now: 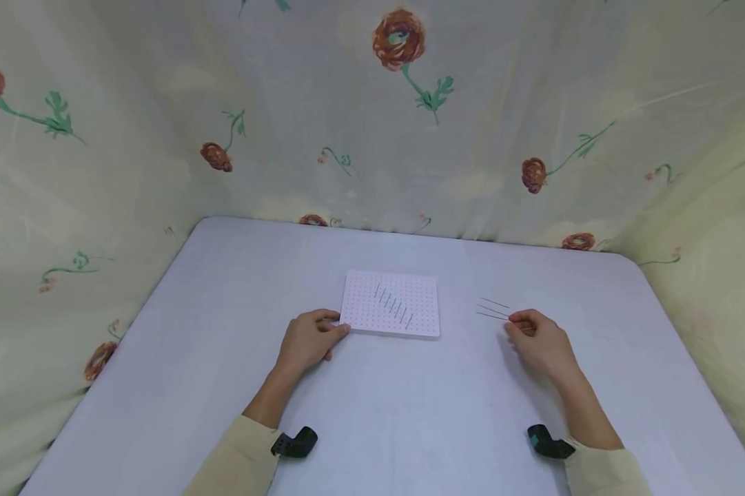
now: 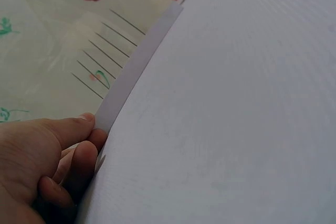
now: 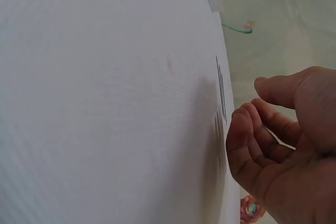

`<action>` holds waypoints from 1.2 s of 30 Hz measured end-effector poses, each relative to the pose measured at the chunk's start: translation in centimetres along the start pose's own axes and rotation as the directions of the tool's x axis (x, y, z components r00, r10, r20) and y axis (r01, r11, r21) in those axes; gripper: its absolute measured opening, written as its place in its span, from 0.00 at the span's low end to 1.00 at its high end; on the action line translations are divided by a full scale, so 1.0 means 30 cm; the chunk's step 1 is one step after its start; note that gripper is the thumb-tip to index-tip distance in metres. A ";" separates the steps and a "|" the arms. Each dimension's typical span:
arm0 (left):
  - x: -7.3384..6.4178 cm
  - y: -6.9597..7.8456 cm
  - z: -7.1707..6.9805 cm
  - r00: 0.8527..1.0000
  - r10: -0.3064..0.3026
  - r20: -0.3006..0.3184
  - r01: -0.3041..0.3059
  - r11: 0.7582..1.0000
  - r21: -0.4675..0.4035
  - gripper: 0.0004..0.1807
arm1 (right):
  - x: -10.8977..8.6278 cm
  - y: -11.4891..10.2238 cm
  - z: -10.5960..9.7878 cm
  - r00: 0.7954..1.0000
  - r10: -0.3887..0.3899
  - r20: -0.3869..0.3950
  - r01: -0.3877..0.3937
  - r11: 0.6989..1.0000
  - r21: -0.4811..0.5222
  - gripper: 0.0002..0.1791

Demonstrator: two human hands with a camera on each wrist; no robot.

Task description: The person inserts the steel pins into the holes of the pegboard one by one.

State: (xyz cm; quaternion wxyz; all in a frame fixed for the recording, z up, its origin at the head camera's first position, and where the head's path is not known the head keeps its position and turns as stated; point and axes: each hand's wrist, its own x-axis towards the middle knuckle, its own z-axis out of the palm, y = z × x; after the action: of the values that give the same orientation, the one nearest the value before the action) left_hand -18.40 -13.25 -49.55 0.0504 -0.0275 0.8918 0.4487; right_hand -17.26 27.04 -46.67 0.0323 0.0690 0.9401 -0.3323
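A white board with a grid of small holes lies at the middle of the table. Several thin dark rods stand up from it in a slanting row. With thumb and fingers, my left hand grips the board's near left corner. To the right of the board, several more thin rods lie roughly side by side on the table. My right hand is at their right ends, and the right wrist view shows its thumb apart from the loosely bent fingers, with nothing seen between them.
The white table has rounded far corners. A pale curtain with a flower print hangs behind it and along both sides. A dark device is worn on each wrist.
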 end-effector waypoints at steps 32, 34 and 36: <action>0.002 -0.001 0.004 1.000 0.003 -0.009 -0.003 1.000 -0.004 0.24 | 0.025 0.044 -0.005 0.998 0.025 0.055 -0.018 0.993 -0.116 0.18; 0.002 0.000 0.003 1.000 0.003 -0.011 -0.003 1.000 -0.005 0.24 | 0.027 0.043 -0.005 0.998 0.028 0.057 -0.021 0.993 -0.116 0.18; 0.000 0.000 0.003 1.000 -0.001 -0.008 0.001 1.000 -0.008 0.24 | 0.029 0.044 -0.006 0.998 0.036 0.060 -0.029 0.993 -0.114 0.18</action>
State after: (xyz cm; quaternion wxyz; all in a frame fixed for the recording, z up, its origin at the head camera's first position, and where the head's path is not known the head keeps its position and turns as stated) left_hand -18.41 -13.17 -49.59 0.0469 -0.0301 0.8902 0.4521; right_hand -17.91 28.26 -47.43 0.0707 0.0718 0.9547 -0.2799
